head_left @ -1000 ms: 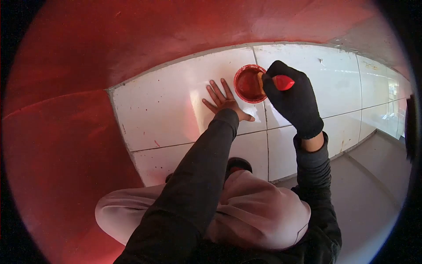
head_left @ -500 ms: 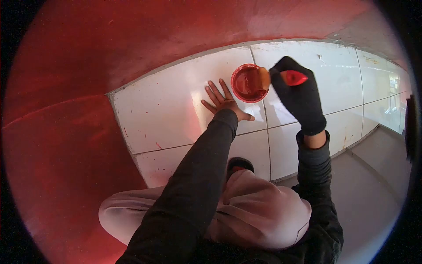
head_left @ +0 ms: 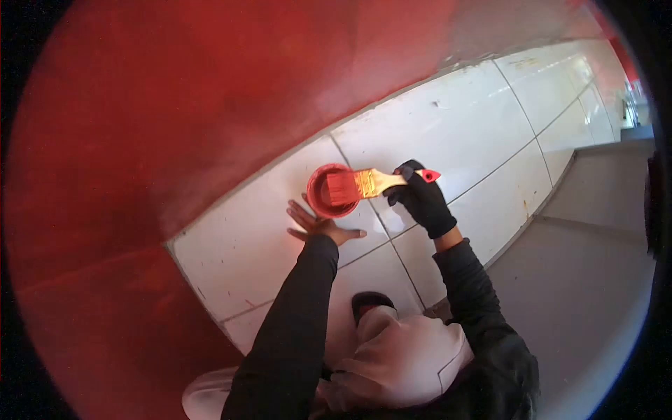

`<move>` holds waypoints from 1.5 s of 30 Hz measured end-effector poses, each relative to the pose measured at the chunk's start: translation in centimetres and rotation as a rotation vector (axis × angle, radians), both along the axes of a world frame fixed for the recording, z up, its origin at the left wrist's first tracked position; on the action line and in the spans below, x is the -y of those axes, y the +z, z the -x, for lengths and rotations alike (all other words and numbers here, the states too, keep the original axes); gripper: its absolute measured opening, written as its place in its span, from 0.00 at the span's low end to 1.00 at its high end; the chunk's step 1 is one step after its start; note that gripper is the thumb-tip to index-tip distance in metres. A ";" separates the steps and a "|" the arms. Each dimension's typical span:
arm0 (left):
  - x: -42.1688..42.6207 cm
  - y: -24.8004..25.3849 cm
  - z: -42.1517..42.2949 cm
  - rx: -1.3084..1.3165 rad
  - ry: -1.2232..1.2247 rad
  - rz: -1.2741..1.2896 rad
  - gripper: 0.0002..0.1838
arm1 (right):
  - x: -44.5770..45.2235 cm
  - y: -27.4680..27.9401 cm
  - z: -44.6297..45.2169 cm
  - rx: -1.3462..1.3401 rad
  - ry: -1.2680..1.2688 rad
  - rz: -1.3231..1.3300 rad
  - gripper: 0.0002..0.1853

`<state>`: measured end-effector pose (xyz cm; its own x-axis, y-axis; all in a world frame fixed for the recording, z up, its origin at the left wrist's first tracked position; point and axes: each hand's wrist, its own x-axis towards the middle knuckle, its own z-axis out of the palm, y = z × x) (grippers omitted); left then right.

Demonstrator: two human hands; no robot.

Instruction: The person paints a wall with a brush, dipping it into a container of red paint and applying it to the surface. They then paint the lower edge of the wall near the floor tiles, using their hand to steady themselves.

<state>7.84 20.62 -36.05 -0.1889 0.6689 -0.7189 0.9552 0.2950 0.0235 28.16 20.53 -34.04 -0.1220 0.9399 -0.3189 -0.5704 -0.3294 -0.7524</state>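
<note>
My right hand (head_left: 421,199), in a black glove, is closed round the wooden handle of a paintbrush (head_left: 378,183). The brush lies level over a small round tub (head_left: 316,201) of red paint, its wide bristles red and its metal band yellowish. The handle's red tip sticks out past my fingers to the right. My bare left hand (head_left: 324,227) rests on the white tiles with its fingers spread, just below the tub; one or more fingers are partly hidden by the tub's edge.
A red-painted wall (head_left: 231,91) rises along the far side and the left, with a greyish patch at the upper right. White floor tiles (head_left: 448,126) carry small red specks. A grey lower surface (head_left: 588,259) lies at the right. My shoe (head_left: 371,302) is below.
The brush has come up out of the tub's far side and now shows flat, bristles to the left. The view has turned and shifted, so tub and hands appear lower and further left.
</note>
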 end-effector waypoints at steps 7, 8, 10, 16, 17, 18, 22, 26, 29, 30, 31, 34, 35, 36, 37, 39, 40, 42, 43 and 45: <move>-0.3 0.8 -0.1 -0.004 0.012 0.067 0.74 | -1.2 4.7 0.6 -0.302 -0.421 -0.094 0.14; -0.3 0.6 -0.1 -0.006 0.018 0.089 0.73 | -1.5 6.4 1.0 -0.302 -0.426 -0.100 0.14; -0.1 0.2 -0.1 -0.008 0.015 0.067 0.74 | -2.3 9.7 2.4 -0.117 -0.630 -0.202 0.14; -0.1 0.4 -0.1 0.001 0.017 0.085 0.75 | -6.1 14.9 6.6 -0.072 -0.731 -0.531 0.15; 0.0 0.2 0.0 0.020 0.025 0.052 0.75 | -6.6 15.8 6.8 0.119 -0.724 -0.680 0.14; 0.2 -0.1 0.1 0.039 0.034 0.021 0.76 | -6.9 18.3 7.3 -0.202 -0.702 -0.621 0.14; 0.9 -5.4 0.9 -0.012 0.003 -0.071 0.78 | -7.1 21.1 7.1 -0.209 -0.766 -0.855 0.16; 0.5 -1.2 0.0 -0.013 0.025 -0.004 0.78 | -7.9 13.7 8.9 -0.258 -0.752 -0.602 0.15; 0.4 -0.8 0.0 -0.046 -0.005 0.024 0.78 | -5.3 9.1 9.2 -0.213 -0.738 -0.427 0.12; 0.4 -0.8 0.2 -0.049 -0.002 0.025 0.78 | -4.3 9.1 9.1 -0.100 -0.736 -0.377 0.14; 0.3 -1.0 0.3 -0.037 -0.009 0.034 0.78 | -4.2 9.2 9.0 -0.071 -0.728 -0.318 0.14; 0.4 -0.6 -0.2 -0.032 -0.021 0.009 0.77 | -5.9 12.0 8.2 -0.030 -0.737 -0.384 0.14; 0.5 -0.6 -0.2 -0.033 -0.010 -0.006 0.76 | -6.6 14.0 7.8 0.013 -0.713 -0.433 0.14; 0.6 -0.7 -0.1 -0.034 0.003 -0.018 0.76 | -7.0 16.6 7.5 0.009 -0.718 -0.505 0.13; 0.8 -1.1 0.0 -0.043 -0.004 -0.012 0.76 | -7.3 18.0 7.1 0.009 -0.716 -0.659 0.12; 0.7 -1.8 0.3 -0.021 0.016 -0.027 0.77 | -7.5 20.7 6.4 -0.005 -0.777 -0.889 0.12; 0.7 -1.9 0.5 -0.024 0.019 -0.026 0.77 | -7.8 21.2 6.2 -0.034 -0.820 -0.996 0.12; 0.7 -1.9 0.3 -0.019 0.008 -0.030 0.77 | -7.4 18.5 6.0 0.013 -0.787 -0.845 0.13; 0.7 -1.6 0.3 -0.018 0.016 -0.034 0.77 | -7.8 15.4 6.1 0.025 -0.763 -0.733 0.13; 0.7 -1.3 0.0 -0.024 0.007 -0.002 0.78 | -7.8 8.7 6.8 0.092 -0.767 -0.579 0.08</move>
<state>7.80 19.97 -37.31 -0.2109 0.6687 -0.7130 0.9534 0.3017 0.0010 21.33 28.30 -25.29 0.5927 0.7683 0.2415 -0.4065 0.5442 -0.7339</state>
